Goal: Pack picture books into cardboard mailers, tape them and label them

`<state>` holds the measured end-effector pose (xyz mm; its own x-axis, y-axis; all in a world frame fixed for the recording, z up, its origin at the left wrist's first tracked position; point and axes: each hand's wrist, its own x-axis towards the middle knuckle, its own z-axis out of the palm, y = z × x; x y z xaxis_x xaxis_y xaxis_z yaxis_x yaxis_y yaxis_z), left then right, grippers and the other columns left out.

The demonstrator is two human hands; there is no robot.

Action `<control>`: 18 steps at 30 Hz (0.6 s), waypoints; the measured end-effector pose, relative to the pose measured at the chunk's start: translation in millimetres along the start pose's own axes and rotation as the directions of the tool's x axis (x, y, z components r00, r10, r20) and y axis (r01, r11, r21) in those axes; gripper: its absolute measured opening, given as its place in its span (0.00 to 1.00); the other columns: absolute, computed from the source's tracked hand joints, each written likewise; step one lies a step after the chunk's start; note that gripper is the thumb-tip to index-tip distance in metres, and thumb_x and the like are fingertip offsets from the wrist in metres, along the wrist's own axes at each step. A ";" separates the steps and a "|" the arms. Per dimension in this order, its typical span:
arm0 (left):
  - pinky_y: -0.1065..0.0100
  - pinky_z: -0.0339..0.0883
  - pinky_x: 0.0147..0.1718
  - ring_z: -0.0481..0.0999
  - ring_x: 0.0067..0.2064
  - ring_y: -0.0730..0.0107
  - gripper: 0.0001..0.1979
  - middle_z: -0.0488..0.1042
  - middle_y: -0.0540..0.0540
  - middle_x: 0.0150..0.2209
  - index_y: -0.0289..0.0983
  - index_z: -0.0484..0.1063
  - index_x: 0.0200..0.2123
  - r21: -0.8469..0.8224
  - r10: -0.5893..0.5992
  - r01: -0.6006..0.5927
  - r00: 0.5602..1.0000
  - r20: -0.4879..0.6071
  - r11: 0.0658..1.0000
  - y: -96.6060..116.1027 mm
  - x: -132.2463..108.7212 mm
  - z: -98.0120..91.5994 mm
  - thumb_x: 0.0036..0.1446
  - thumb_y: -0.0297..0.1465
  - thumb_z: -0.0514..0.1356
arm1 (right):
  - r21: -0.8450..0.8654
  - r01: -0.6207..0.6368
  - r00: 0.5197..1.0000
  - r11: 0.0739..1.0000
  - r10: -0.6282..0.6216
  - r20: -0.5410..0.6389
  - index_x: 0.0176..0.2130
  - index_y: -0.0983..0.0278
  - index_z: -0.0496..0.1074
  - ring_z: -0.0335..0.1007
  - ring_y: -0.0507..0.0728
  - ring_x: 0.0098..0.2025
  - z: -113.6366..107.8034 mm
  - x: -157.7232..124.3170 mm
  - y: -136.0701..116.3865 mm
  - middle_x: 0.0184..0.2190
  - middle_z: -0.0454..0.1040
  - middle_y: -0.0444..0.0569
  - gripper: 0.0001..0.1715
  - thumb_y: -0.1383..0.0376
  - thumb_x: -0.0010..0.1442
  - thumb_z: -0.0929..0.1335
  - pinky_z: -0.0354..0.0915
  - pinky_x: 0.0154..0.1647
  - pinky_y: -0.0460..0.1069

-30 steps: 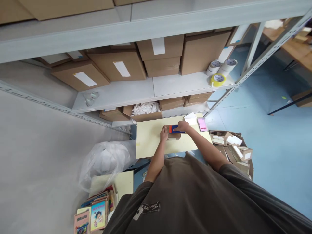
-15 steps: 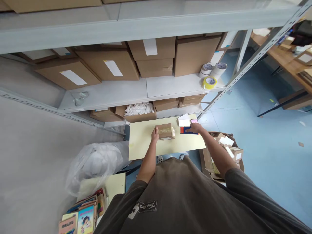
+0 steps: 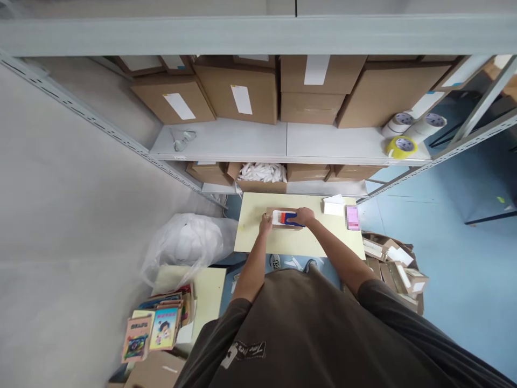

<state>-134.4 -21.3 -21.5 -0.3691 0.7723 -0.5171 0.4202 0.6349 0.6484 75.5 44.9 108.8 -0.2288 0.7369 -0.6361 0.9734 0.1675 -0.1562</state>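
Observation:
A small brown cardboard box (image 3: 286,227) lies on the pale yellow table (image 3: 254,241), with a white label (image 3: 276,217) on its top. My left hand (image 3: 265,224) is closed on the box's left end. In my right hand (image 3: 304,216) is a flat blue tool with an orange end (image 3: 289,218); its exact kind cannot be made out. The tool's orange end is over the label, and I cannot tell whether it touches. To the right on the table are white slips of paper (image 3: 333,206) and a phone with a pink screen (image 3: 353,217).
Ahead stands a grey metal shelf (image 3: 242,141) with cardboard boxes (image 3: 238,97) and tape rolls (image 3: 401,147). Boxes fill a large carton (image 3: 416,253) at right. A plastic bag (image 3: 188,237) and books (image 3: 165,326) are at left.
My right hand has lifted the blue tool from the table's right side and brought it left over the box. The box's label now faces up. The view has turned.

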 end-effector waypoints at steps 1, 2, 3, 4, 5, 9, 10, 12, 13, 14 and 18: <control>0.56 0.72 0.56 0.81 0.59 0.50 0.28 0.79 0.34 0.60 0.39 0.62 0.70 0.014 -0.013 0.013 1.000 0.009 1.000 1.6 -2.6 6.6 0.74 0.44 0.55 | 0.000 -0.019 1.000 1.000 0.019 0.004 0.55 0.65 0.80 0.79 0.64 0.55 -0.5 0.7 1.9 0.52 0.82 0.59 0.41 0.36 0.61 0.72 0.69 0.45 0.48; 0.56 0.72 0.56 0.81 0.59 0.49 0.28 0.79 0.33 0.60 0.38 0.61 0.71 0.031 -0.011 0.010 1.000 0.024 0.999 4.0 -5.3 13.4 0.75 0.43 0.53 | 0.007 -0.041 0.999 0.999 0.041 0.009 0.56 0.66 0.79 0.79 0.63 0.55 -1.3 0.7 5.8 0.53 0.82 0.60 0.41 0.37 0.60 0.73 0.70 0.45 0.48; 0.56 0.72 0.56 0.81 0.59 0.49 0.27 0.79 0.33 0.60 0.38 0.60 0.71 0.049 0.001 -0.004 0.999 0.043 0.999 7.3 -8.2 20.2 0.75 0.43 0.51 | 0.020 -0.066 0.998 0.998 0.066 0.013 0.57 0.66 0.79 0.79 0.63 0.54 -2.4 0.1 11.4 0.53 0.82 0.60 0.42 0.37 0.59 0.74 0.70 0.44 0.48; 0.56 0.72 0.56 0.81 0.59 0.49 0.27 0.79 0.32 0.59 0.38 0.59 0.71 0.069 0.017 -0.022 0.998 0.065 0.997 11.5 -11.2 27.2 0.76 0.43 0.50 | 0.034 -0.090 0.996 0.995 0.090 0.015 0.57 0.66 0.79 0.80 0.63 0.54 -3.6 -1.1 18.5 0.52 0.82 0.59 0.42 0.38 0.59 0.74 0.70 0.43 0.48; 0.56 0.72 0.55 0.81 0.59 0.49 0.27 0.79 0.32 0.59 0.38 0.59 0.72 0.089 0.032 -0.040 0.996 0.087 0.995 16.6 -14.4 34.7 0.76 0.43 0.49 | 0.047 -0.111 0.994 0.993 0.111 0.017 0.57 0.66 0.79 0.80 0.63 0.53 -4.6 -3.0 26.9 0.52 0.82 0.59 0.43 0.38 0.58 0.75 0.70 0.43 0.48; 0.56 0.71 0.55 0.81 0.59 0.50 0.27 0.80 0.32 0.59 0.38 0.59 0.71 0.153 0.056 -0.079 0.987 0.149 0.985 42.8 -31.2 73.8 0.77 0.43 0.48 | 0.087 -0.176 0.984 0.980 0.174 0.035 0.55 0.68 0.80 0.81 0.64 0.50 -4.6 -17.3 74.9 0.50 0.83 0.61 0.43 0.38 0.57 0.76 0.71 0.42 0.48; 0.56 0.71 0.56 0.81 0.59 0.50 0.27 0.80 0.31 0.58 0.39 0.59 0.71 0.165 0.059 -0.086 0.985 0.160 0.983 49.6 -36.5 85.6 0.77 0.43 0.49 | 0.095 -0.185 0.983 0.978 0.182 0.037 0.55 0.68 0.80 0.82 0.64 0.50 -3.3 -23.0 91.6 0.50 0.83 0.61 0.43 0.37 0.56 0.76 0.71 0.42 0.48; 0.55 0.70 0.56 0.81 0.59 0.48 0.26 0.79 0.30 0.58 0.38 0.60 0.71 0.191 0.061 -0.092 0.985 0.164 0.977 61.3 -47.4 108.4 0.76 0.43 0.49 | 0.098 -0.208 0.978 0.973 0.206 0.036 0.53 0.68 0.81 0.82 0.65 0.49 0.5 -38.2 131.5 0.50 0.83 0.62 0.43 0.36 0.56 0.76 0.71 0.42 0.49; 0.55 0.70 0.56 0.81 0.59 0.47 0.26 0.79 0.29 0.58 0.38 0.60 0.71 0.204 0.067 -0.099 0.985 0.159 0.974 65.8 -52.1 118.0 0.76 0.43 0.49 | 0.094 -0.228 0.974 0.969 0.226 0.032 0.52 0.68 0.82 0.82 0.65 0.49 2.9 -47.7 154.3 0.50 0.83 0.63 0.43 0.36 0.56 0.75 0.71 0.42 0.49; 0.54 0.70 0.56 0.81 0.59 0.46 0.26 0.79 0.28 0.59 0.37 0.60 0.70 0.215 0.077 -0.110 0.985 0.154 0.970 69.3 -55.9 125.6 0.76 0.43 0.48 | 0.089 -0.253 0.967 0.963 0.251 0.028 0.52 0.68 0.82 0.81 0.65 0.50 5.4 -58.2 178.0 0.50 0.83 0.63 0.42 0.36 0.57 0.75 0.71 0.42 0.49; 0.54 0.70 0.56 0.80 0.60 0.45 0.27 0.79 0.27 0.59 0.35 0.60 0.70 0.251 0.122 -0.163 0.978 0.171 0.954 73.7 -58.3 135.8 0.76 0.43 0.47 | 0.079 -0.337 0.941 0.938 0.337 0.012 0.49 0.67 0.82 0.82 0.66 0.49 14.9 -101.0 262.0 0.48 0.83 0.63 0.40 0.36 0.59 0.74 0.69 0.40 0.49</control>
<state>30.6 -16.6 -19.5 -0.1681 0.8365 -0.5216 0.6692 0.4854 0.5627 353.6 4.6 120.8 0.1129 0.7422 -0.6606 0.9897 -0.1433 0.0081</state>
